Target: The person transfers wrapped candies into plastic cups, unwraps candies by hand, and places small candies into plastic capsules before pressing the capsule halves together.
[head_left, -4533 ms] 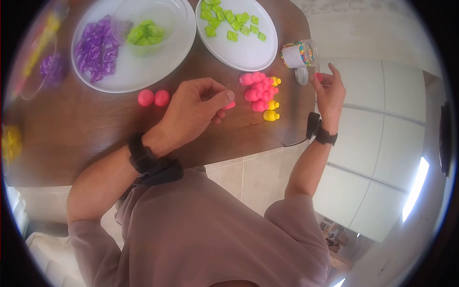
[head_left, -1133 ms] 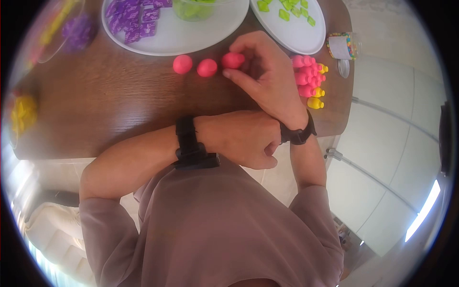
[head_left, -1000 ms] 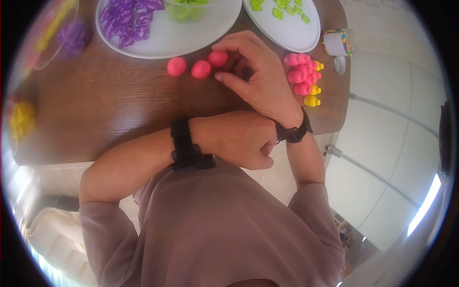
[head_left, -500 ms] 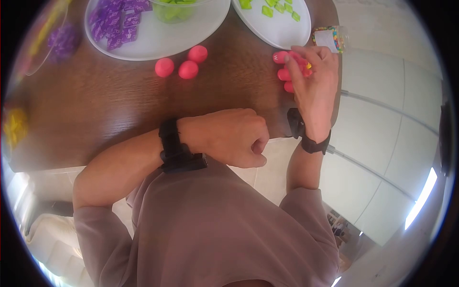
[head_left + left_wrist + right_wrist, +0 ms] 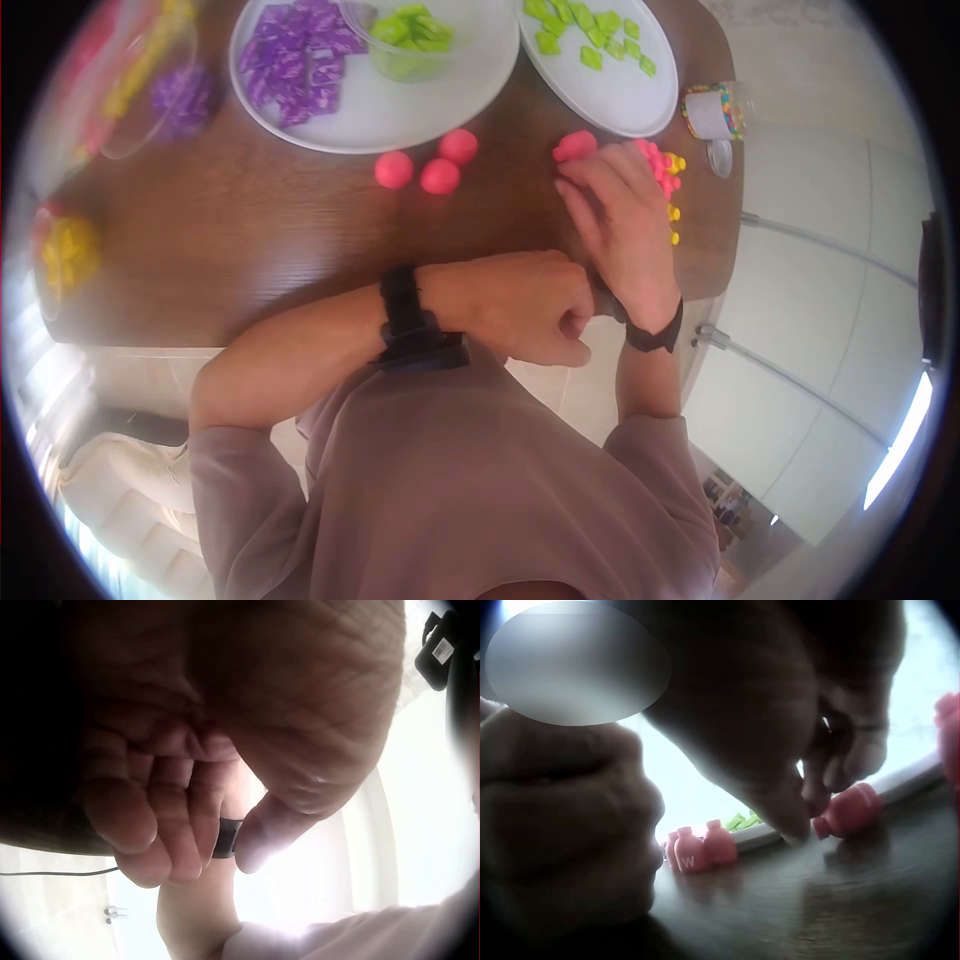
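Observation:
My right hand (image 5: 625, 225) is over the table with its fingers bent at a small pink bottle (image 5: 575, 146). In the right wrist view this bottle (image 5: 851, 811) is tipped over, its neck at the fingertips, close over the tabletop. To the left, three pink bottles (image 5: 440, 176) stand in a tight group; the right wrist view shows them upright, a white letter W on one bottle (image 5: 690, 851). More pink bottles (image 5: 660, 170) lie beyond the right hand, partly hidden by it. My left hand (image 5: 530, 305) rests loosely curled at the table's front edge, holding nothing.
A large white plate (image 5: 370, 125) carries purple packets (image 5: 295, 65) and a clear tub (image 5: 410, 65) of green pieces. Another plate (image 5: 630, 110) holds green pieces. Yellow bottles (image 5: 675, 163) lie at right, near a lying jar (image 5: 712, 113) of colourful bits and its lid (image 5: 719, 158).
My right hand left a third pink bottle beside two others, moved right to the cluster, then came back left with another. My left hand, which earlier pinched something pink, now rests by the edge.

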`<control>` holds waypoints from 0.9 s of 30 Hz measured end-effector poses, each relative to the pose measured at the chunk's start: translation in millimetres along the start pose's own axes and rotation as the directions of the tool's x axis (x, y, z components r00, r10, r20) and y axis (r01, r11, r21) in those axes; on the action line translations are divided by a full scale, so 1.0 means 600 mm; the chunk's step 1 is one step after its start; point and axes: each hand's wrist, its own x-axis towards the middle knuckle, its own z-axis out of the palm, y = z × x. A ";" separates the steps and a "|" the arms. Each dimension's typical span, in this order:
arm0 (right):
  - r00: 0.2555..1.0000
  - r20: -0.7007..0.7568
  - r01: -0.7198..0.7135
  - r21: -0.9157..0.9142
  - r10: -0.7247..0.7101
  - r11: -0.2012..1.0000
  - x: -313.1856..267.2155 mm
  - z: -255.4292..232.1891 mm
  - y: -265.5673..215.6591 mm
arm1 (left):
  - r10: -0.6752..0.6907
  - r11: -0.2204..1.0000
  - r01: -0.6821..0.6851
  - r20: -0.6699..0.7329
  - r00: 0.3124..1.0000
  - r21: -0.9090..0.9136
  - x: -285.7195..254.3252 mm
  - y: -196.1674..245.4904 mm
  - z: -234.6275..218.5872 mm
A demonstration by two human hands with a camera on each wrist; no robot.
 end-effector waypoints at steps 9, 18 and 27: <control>0.999 0.011 -0.036 -0.217 0.039 0.975 0.011 -0.011 -0.005 | -0.049 0.989 0.052 0.024 0.998 -0.137 0.000 0.003 0.001; 0.997 0.063 0.051 -0.223 -0.038 0.974 0.036 0.012 0.003 | -0.038 0.991 0.036 -0.014 0.999 -0.132 0.003 0.006 -0.003; 0.982 0.147 -0.106 -0.072 0.115 0.992 0.035 0.006 -0.010 | 0.077 0.995 -0.084 -0.126 0.989 -0.054 -0.001 0.010 -0.002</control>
